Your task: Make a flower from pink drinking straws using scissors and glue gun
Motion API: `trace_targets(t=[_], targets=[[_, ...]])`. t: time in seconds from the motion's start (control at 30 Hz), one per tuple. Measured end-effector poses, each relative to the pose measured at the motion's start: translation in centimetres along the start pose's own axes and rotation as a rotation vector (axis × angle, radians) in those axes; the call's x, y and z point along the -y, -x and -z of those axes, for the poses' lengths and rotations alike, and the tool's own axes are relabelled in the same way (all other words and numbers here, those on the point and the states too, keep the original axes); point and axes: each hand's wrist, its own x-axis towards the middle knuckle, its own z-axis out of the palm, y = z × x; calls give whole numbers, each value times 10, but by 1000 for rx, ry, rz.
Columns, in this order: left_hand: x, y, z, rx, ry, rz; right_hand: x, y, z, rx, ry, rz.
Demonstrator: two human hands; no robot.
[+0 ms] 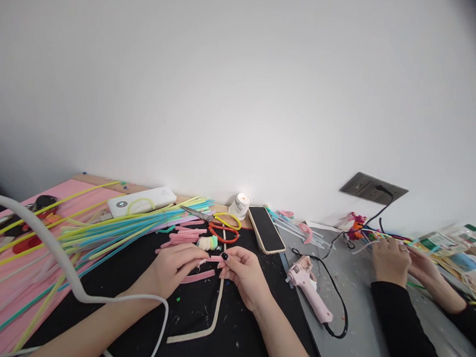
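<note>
Between my two hands a short pink pipe cleaner [214, 258] is stretched out level. My left hand [179, 265] pinches its left end, and my right hand [240, 270] pinches the right end. Just beyond lies a small roll wound in cream and green [208, 243]. A pile of cut pink pipe cleaners [180, 236] rests behind my left hand, and one loose pink piece [199, 276] lies below it. Scissors with red and yellow handles [224, 226] lie farther back. A bent cream pipe cleaner [216, 314] runs down the black mat under my hands.
Long coloured pipe cleaners [133, 229] and a white power bank [142, 201] lie left. A white cable [79, 284] crosses my left arm. Behind stand a small white cup [240, 206] and a phone [266, 230]. A pink glue gun [310, 289] lies right, near another person's hands [392, 259].
</note>
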Motion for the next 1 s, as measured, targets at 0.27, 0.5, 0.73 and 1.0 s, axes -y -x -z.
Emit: trace_targets(t=[0.27,0.5,0.73,1.0], targets=[[-8,-2,1,99,46,98,-4,-2,2,-52,59,47],[-6,0,-4,188,269,288,-4,-2,-2,-30,225,218],[-6,-2,-5,183,427,376,-2,4,-2,-28,485,416],[-8,-6,-1,130,366,366,-1,7,1,-7,702,590]])
